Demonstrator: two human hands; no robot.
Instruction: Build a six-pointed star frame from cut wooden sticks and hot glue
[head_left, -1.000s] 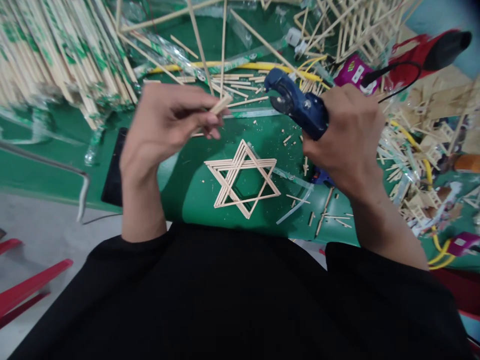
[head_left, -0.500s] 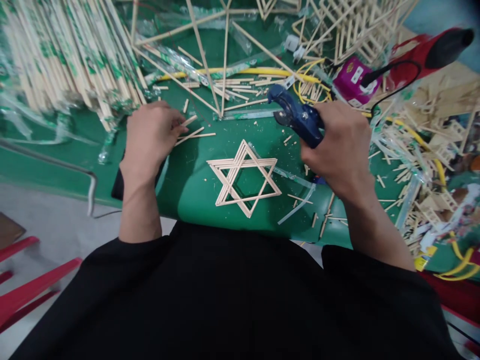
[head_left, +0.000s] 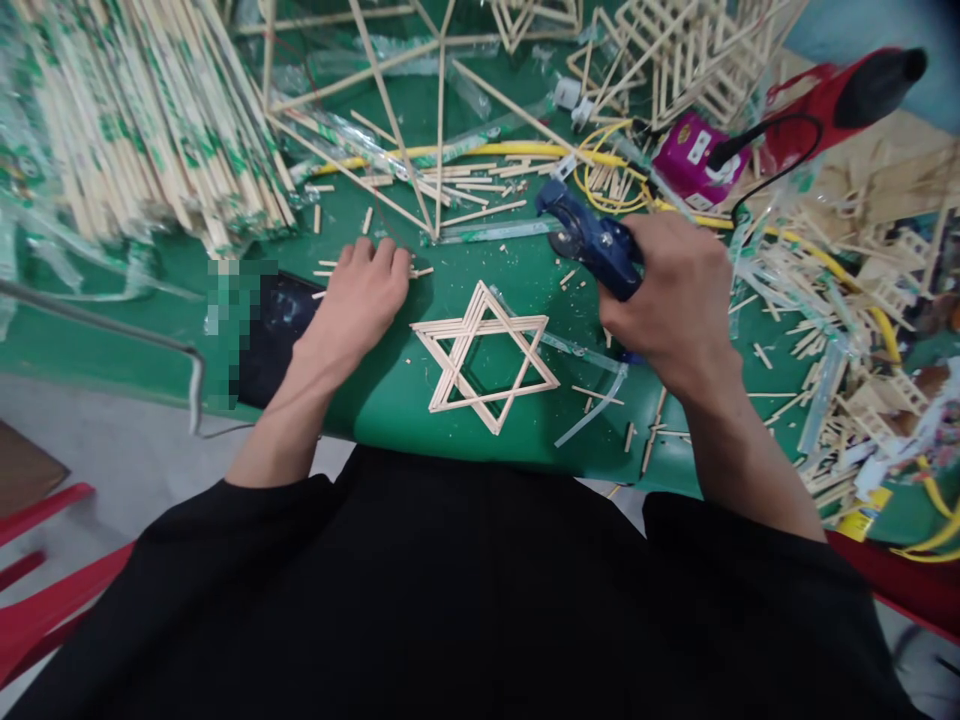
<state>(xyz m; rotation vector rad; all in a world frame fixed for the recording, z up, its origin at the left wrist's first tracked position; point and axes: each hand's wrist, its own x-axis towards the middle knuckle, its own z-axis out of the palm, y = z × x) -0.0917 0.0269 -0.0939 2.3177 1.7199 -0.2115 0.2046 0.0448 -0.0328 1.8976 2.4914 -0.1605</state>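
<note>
Green table (head_left: 382,405), heavily cluttered, pale grey floor at lower left. Biggest item on it: film-wrapped stick bundles (head_left: 150,130), far left; green print on the wraps, too blurred to read.

Hands: right hand (head_left: 675,290) closed around the handles of a blue cutter (head_left: 600,245), head pointing up-left, jaws parted. Left hand (head_left: 367,290) palm down, fingers loosely bent and close together, over a few short sticks (head_left: 424,272); ends poke out both sides. Can't tell if it grips any, fingertips hide that.

Star (head_left: 469,327) lies flat near the table's front edge, between the forearms, well apart from both hands. Six points, two overlapping triangles, pale sticks stacked in layers. Layers are fanned unevenly on the left and upper sides, so tips there look stepped. One point faces the person, one faces away.

Red tool (head_left: 840,105) with black end, upper right. Purple socket block (head_left: 694,160) just beside it, black plug in; pale sockets visible, yellow-green marking unreadable. Yellow label (head_left: 862,515) at lower right, text too small. Smallest: offcuts (head_left: 628,437) right of the star.
</note>
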